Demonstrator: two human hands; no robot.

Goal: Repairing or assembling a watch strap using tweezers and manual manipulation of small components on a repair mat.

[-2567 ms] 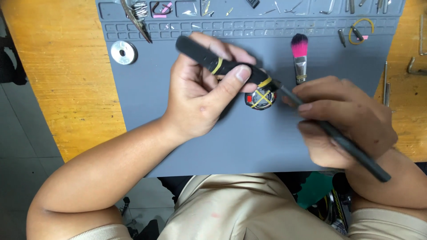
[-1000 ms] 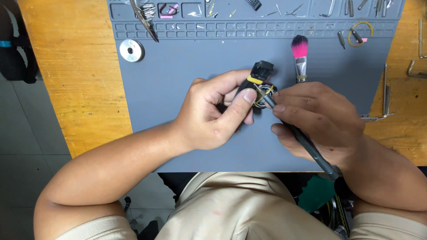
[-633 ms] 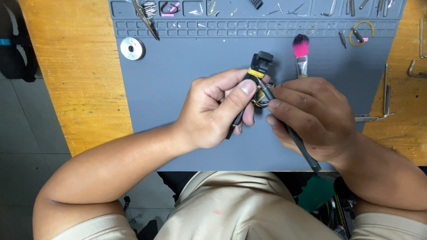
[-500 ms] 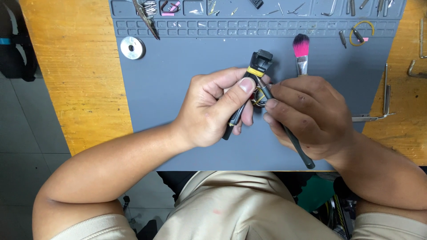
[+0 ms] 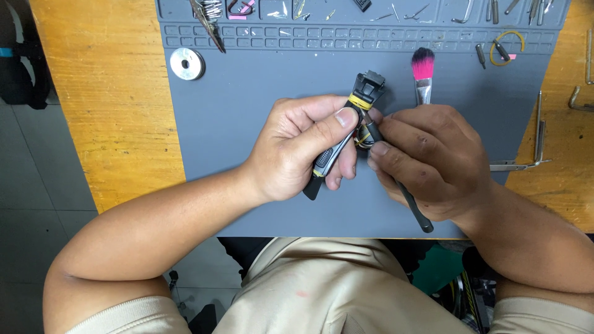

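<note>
Centrally in the frame, the left hand [image 5: 297,148] grips a black razor-like handle [image 5: 346,133] with a yellow band, thumb pressed on it, above the grey mat [image 5: 247,117]. Touching it, the right hand [image 5: 427,161] pinches a thin black tool [image 5: 411,207]. Just above lies a pink-tipped brush [image 5: 423,71]; a metal washer [image 5: 187,64] sits upper left on the worktop [image 5: 105,93].

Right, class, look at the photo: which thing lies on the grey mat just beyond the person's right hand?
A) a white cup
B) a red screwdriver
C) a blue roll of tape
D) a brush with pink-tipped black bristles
D: the brush with pink-tipped black bristles lies on the grey silicone mat, its metal ferrule running toward the knuckles of the right hand.
</note>
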